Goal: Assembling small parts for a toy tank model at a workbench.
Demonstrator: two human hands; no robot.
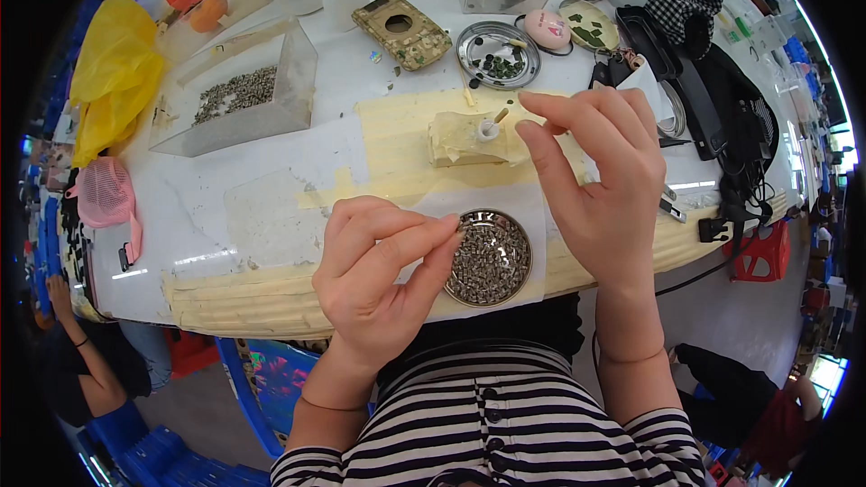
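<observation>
My left hand point(383, 271) is pinched, its thumb and fingertips together at the left rim of a round dish point(529, 252) of small metal parts point(487, 263). Whatever lies between those fingertips is too small to make out. Higher up on the right, my right hand point(600, 167) has its thumb and index finger apart, with nothing visible between them. Just left of its fingertips stands a block wrapped in yellow tape point(451, 142). On the block sits a small white cup point(488, 131) with a thin stick point(502, 114) leaning out.
A clear bin point(298, 81) of small metal parts stands at the left. Behind the block are a camouflage model tank hull point(401, 29), a metal dish with dark green pieces point(467, 68) and a pink oval case point(547, 29). Black cables hang at the right; a pink mesh pouch point(104, 194) lies far left.
</observation>
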